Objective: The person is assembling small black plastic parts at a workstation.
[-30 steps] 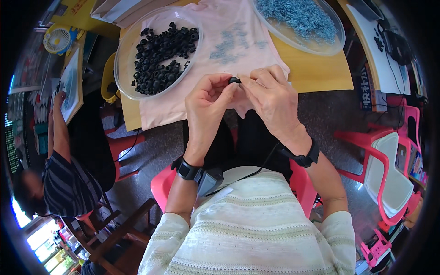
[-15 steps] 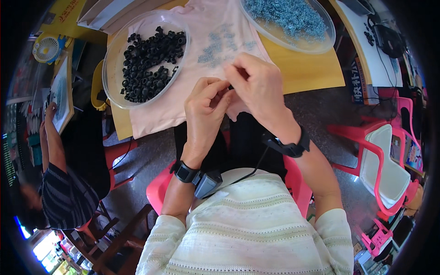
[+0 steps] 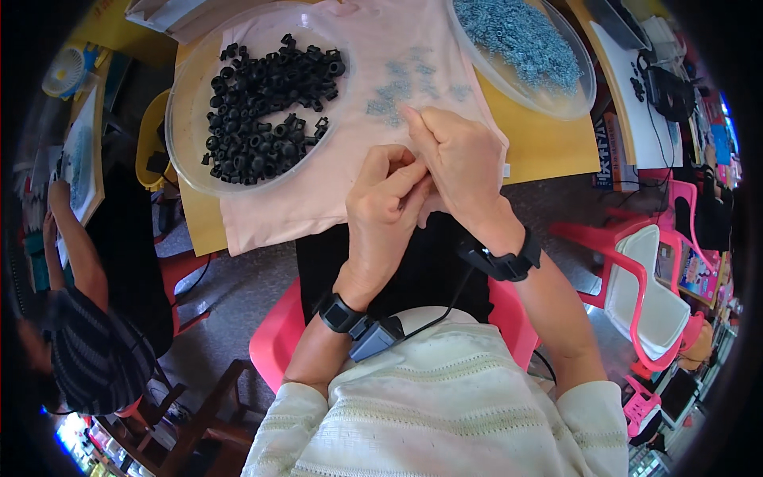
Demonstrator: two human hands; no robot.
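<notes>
Black parts (image 3: 274, 87), blue pieces (image 3: 520, 40), pink cloth (image 3: 306, 203), striped top (image 3: 453, 405)

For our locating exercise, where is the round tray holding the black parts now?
In the head view, the tray sits upper left, partly on the pink cloth, beyond the left hand.

A small, cluttered workroom for fiddly hand assembly.
Loose parts lie in bulk on the yellow-topped table (image 3: 548, 143): black moulded parts (image 3: 258, 119) in one round clear plastic tray (image 3: 176, 135), tiny blue pieces (image 3: 520, 44) in a second clear tray (image 3: 584, 105), with a pale pink cloth (image 3: 274, 213) spread under the work. Another person (image 3: 95, 342) is at a separate pale board (image 3: 86, 171) on the left; a side table (image 3: 624, 91) at right also carries black bits. Pink plastic chairs (image 3: 640, 322), a wooden chair (image 3: 216, 433) and a little fan (image 3: 67, 71) look domestic; whether this belongs to a home or a shop cannot be told.
</notes>
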